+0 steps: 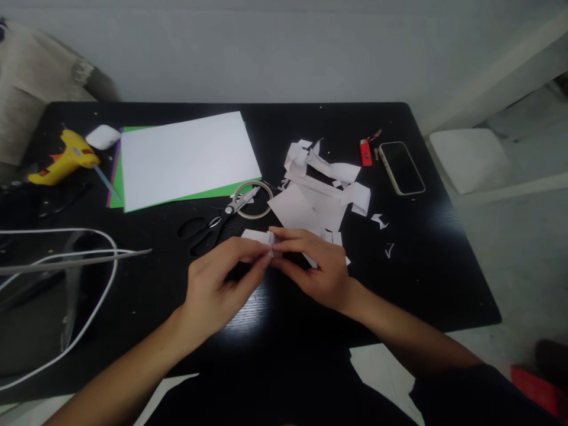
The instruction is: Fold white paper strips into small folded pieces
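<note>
My left hand (219,281) and my right hand (313,263) meet over the middle of the black table (421,266). Both pinch a small folded piece of white paper (260,236) between fingertips, just above the tabletop. Behind my right hand lies a heap of white paper scraps and cut strips (323,189). Black-handled scissors (213,225) lie just beyond my left hand, their blades resting across a roll of clear tape (252,198).
A white sheet (186,157) lies on green and purple sheets at the back left. A yellow glue gun (62,160) and a white case (103,136) sit far left, white cable (89,307) loops at the left edge. A red lighter (365,152) and phone (402,167) lie back right.
</note>
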`<state>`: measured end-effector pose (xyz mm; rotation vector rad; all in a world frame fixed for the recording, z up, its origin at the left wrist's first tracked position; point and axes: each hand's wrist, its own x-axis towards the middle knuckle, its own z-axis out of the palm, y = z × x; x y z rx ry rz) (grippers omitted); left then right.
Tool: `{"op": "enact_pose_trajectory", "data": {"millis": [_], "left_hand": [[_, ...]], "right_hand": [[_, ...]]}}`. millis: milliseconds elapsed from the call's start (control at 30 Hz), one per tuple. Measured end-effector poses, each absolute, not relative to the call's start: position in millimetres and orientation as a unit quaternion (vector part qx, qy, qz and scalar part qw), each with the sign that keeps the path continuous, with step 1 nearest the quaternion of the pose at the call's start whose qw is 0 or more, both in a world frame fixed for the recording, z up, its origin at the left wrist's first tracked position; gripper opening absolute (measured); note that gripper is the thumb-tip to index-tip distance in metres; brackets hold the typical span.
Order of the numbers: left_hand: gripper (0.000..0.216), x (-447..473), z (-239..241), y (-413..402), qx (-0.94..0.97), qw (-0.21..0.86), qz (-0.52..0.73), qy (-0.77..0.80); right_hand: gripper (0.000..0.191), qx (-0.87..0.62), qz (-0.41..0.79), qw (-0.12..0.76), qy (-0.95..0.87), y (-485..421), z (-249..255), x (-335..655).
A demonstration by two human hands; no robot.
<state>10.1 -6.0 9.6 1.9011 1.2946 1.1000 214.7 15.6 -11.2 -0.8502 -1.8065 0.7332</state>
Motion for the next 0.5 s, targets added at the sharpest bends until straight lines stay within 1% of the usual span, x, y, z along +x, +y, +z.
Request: {"op": "enact_pose_trajectory", "data": {"millis": [200,500], "left_hand": [[0.015,10.2,9.6,-7.2,0.71,0.301,0.408,0.488],[0.007,10.2,8.4,-5.4,0.687,0.328,0.403,0.507]], "right_hand": [[0.02,-0.349,0.294,0.486,-0.746,14.7,-12.0,214.4],[0.02,-0.351,0.281,0.484,-0.751,14.8,-13.7,215.5]]}}
